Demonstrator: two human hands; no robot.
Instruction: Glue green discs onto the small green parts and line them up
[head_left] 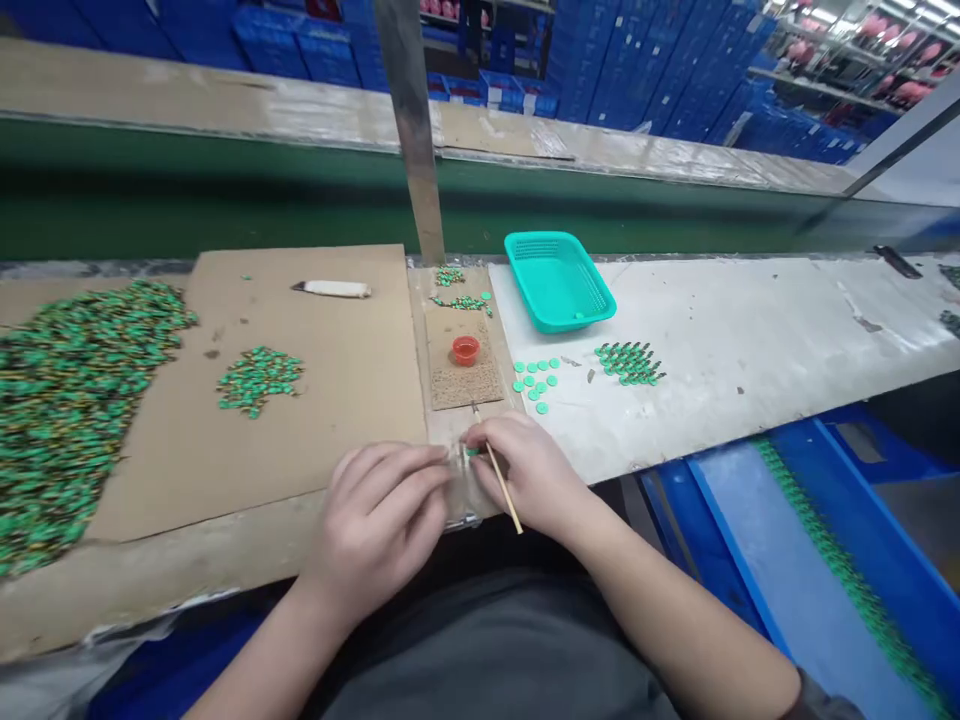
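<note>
My right hand (536, 470) is closed around a thin brush with a light wooden handle (505, 490); its dark tip points away from me. A small green piece (472, 452) shows at the fingertips of that hand. My left hand (382, 515) is closed, fingers pressed together beside a clear block (463, 480) at the table's front edge. Whatever these fingers pinch is too small to make out. Just beyond both hands, a small red cup (466, 350) stands on a brown corrugated board (466, 388). Flat green discs (541, 387) lie to its right.
A big heap of small green-and-gold parts (67, 400) covers the left, with a smaller pile (259, 380) on cardboard (345, 400). A white-handled tool (334, 289) lies behind. Right are a teal basket (559, 285) and rows of green parts (630, 362). A metal post (416, 130) rises behind.
</note>
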